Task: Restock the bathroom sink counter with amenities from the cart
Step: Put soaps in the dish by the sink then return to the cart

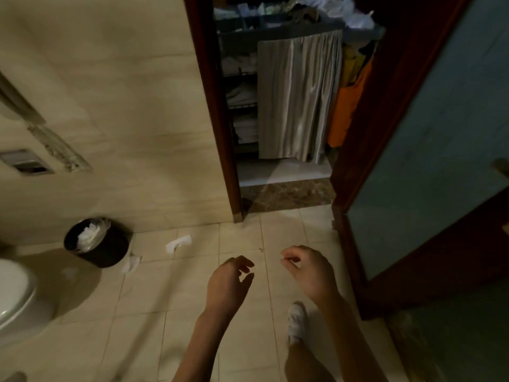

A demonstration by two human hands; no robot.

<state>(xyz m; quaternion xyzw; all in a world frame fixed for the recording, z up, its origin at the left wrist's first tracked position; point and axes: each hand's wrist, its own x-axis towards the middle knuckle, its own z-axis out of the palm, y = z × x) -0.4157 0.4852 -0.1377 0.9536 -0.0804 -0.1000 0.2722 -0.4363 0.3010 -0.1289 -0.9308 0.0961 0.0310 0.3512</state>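
The housekeeping cart (297, 100) stands just outside the bathroom doorway, a grey curtain over its front and folded white towels (243, 125) on its left shelves. Small amenity packets (256, 11) fill the tray on top. My left hand (230, 285) and my right hand (308, 267) hang in front of me over the tiled floor, well short of the cart. Both have loosely curled fingers and hold nothing. The sink counter is out of view.
A black waste bin (97, 242) with a white liner stands by the left wall, with paper scraps (178, 243) on the floor beside it. A toilet (13, 290) is at the far left. The wooden door with frosted glass (429, 150) stands open on the right.
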